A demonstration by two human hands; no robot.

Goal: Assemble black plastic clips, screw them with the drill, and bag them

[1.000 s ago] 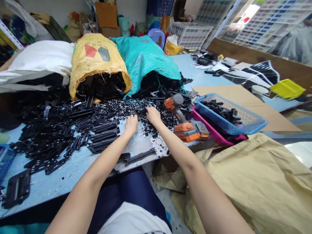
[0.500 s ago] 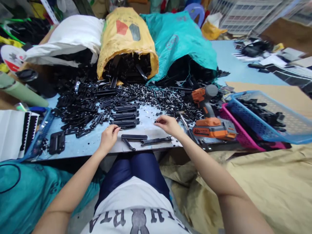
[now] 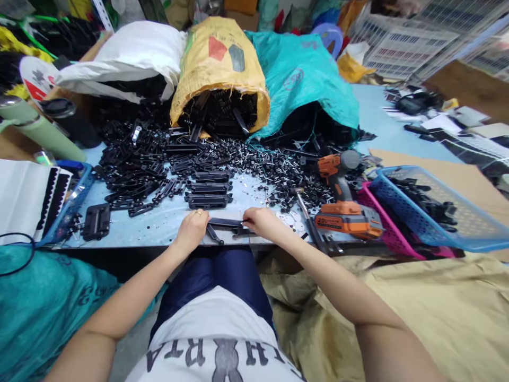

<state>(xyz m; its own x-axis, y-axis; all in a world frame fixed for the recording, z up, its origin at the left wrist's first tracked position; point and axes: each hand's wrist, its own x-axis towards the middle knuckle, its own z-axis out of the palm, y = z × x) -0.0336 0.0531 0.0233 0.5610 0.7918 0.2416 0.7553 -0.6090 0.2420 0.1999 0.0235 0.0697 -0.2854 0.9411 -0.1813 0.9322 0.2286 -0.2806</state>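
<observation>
A flat black plastic bar (image 3: 226,222) lies at the table's front edge, with a thinner black arm (image 3: 214,235) angled down from its left end. My left hand (image 3: 193,229) is closed at the bar's left end; its fingertips hide whatever they pinch. At the right end my right hand (image 3: 263,222) pinches a small dark piece against or beside the bar. A wrench (image 3: 240,232) lies just below the bar, partly covered by my right hand. Behind the hands, several similar black bar assemblies (image 3: 209,200) are stacked in a row.
Loose black parts (image 3: 135,170) and screws with black caps (image 3: 274,170) cover the table's middle. A hammer (image 3: 308,212) and an orange cordless drill (image 3: 348,217) lie right, beside a blue basket (image 3: 433,228). White, yellow (image 3: 222,58) and teal sacks stand behind.
Both hands have moved inward to the ends of the black bar. Earlier they were apart, the left with a thin pin at its fingertips, the right with a small black piece.
</observation>
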